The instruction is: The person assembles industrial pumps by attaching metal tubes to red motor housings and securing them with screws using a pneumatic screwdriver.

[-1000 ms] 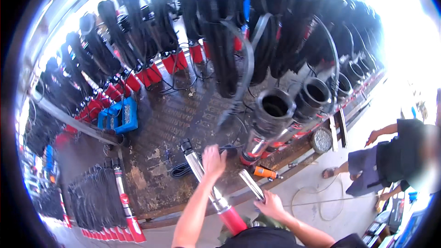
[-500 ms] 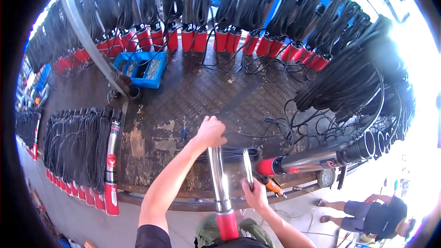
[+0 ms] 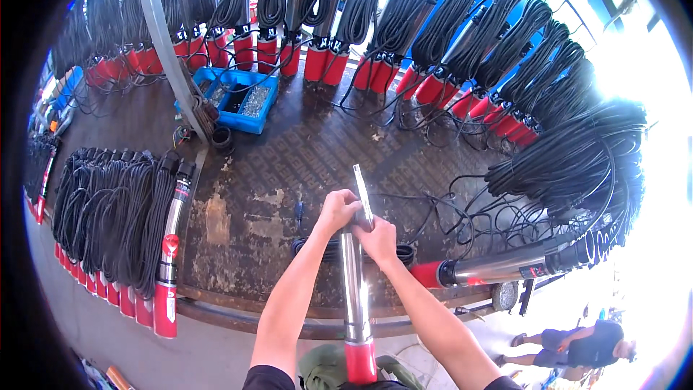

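Shifted up-left to frame centre: rod (image 3: 362,189), clamped in fingers of right hand (image 3: 379,240), beside left hand (image 3: 339,209) (grip unclear), near upper end of tube (image 3: 353,278); apparent step, tube-end work, next calling for steady alignment.

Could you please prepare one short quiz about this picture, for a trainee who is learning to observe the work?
1. What colour is the near end of the silver tube below the left hand?
2. True or false: the blue tray is to the left of the left hand.
3. The right hand grips: A) a slim silver rod, B) a hammer, C) a paper cup.

Key: 1. Red. 2. True. 3. A.
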Available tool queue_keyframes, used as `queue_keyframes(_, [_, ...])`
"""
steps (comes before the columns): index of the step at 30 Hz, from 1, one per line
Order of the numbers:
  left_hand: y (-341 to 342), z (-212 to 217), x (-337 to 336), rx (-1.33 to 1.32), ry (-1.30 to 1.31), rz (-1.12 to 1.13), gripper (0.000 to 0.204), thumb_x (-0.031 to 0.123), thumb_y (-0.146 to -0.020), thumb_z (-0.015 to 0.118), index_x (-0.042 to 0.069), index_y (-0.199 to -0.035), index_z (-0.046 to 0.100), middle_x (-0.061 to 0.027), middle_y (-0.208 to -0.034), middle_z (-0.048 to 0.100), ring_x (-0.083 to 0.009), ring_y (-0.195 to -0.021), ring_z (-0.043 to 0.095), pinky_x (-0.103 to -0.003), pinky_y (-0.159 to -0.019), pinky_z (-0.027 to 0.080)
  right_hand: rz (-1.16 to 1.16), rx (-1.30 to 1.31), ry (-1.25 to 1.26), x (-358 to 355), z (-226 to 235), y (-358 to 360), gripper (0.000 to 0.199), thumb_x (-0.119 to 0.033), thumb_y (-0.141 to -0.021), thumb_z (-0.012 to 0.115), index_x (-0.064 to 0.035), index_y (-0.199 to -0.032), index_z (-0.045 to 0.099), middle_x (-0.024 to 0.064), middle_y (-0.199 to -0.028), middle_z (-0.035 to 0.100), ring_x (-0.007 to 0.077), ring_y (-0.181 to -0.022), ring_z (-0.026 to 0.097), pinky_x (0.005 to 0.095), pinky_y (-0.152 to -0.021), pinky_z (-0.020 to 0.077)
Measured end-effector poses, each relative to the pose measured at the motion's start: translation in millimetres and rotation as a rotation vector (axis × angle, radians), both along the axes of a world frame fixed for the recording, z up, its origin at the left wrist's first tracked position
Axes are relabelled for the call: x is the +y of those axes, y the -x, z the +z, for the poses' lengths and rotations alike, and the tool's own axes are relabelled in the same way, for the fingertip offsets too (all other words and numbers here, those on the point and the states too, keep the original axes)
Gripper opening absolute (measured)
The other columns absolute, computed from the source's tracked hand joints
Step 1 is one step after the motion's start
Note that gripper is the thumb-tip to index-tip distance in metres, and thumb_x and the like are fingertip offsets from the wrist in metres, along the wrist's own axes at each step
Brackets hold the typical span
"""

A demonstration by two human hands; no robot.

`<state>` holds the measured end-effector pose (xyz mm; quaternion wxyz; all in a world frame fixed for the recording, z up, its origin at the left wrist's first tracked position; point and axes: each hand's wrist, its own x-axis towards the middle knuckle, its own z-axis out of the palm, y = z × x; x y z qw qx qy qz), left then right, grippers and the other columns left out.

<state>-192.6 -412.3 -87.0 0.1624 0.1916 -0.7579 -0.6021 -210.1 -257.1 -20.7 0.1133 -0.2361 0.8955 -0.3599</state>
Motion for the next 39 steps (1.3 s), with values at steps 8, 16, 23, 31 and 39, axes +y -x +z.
queue_keyframes(8, [-4,-32,-2,0.204,-0.516,0.097,0.005,0.000,-0.089,0.065,-0.004,-0.089,0.068,-0.0102,-0.087,0.074,-0.0116,-0.074,0.067,-0.027,-0.070,0.055,-0.003,-0.236,0.228,41,-2,-34,0.043,-0.029,-0.097,0.062,-0.0025,-0.131,0.060,0.0193,-0.104,0.070,0.0278,-0.095,0.070,0.0355,-0.083,0.0513])
queue_keyframes(16, [0,-19,0,0.158,-0.515,0.042,0.003,0.000,-0.089,0.067,-0.003,-0.088,0.066,-0.0160,-0.091,0.075,-0.0153,-0.078,0.070,-0.027,-0.072,0.056,-0.237,-0.279,0.125,93,-18,-120,0.042,-0.021,-0.093,0.068,-0.0096,-0.134,0.064,0.0114,-0.094,0.059,0.0206,-0.081,0.063,0.0348,-0.078,0.0515])
queue_keyframes(23, [2,-17,-1,0.141,-0.572,0.040,0.004,0.000,-0.090,0.067,-0.003,-0.088,0.066,-0.0167,-0.090,0.075,-0.0167,-0.079,0.070,-0.029,-0.073,0.057,-0.044,0.088,-0.122,71,-5,-125,0.052,-0.028,-0.087,0.072,-0.0082,-0.134,0.062,0.0147,-0.095,0.056,0.0310,-0.079,0.064,0.0413,-0.068,0.0539])
queue_keyframes(31, [-45,-4,26,0.097,0.248,0.387,0.040,0.022,-0.088,0.071,-0.005,-0.114,0.059,-0.0217,-0.108,0.065,-0.0330,-0.104,0.063,-0.042,-0.094,0.048,0.044,0.289,-0.157,66,-20,-132,0.054,-0.029,-0.088,0.070,-0.0039,-0.135,0.058,0.0119,-0.107,0.054,0.0300,-0.098,0.061,0.0420,-0.065,0.0579])
queue_keyframes(39, [-89,10,133,-0.550,0.103,0.240,0.046,0.020,-0.085,0.064,-0.010,-0.117,0.050,-0.0318,-0.112,0.062,-0.0439,-0.107,0.064,-0.051,-0.092,0.051,-0.047,0.218,0.058,103,-24,-122,0.039,-0.023,-0.084,0.071,-0.0064,-0.118,0.064,0.0166,-0.113,0.060,0.0373,-0.102,0.061,0.0447,-0.082,0.0565])
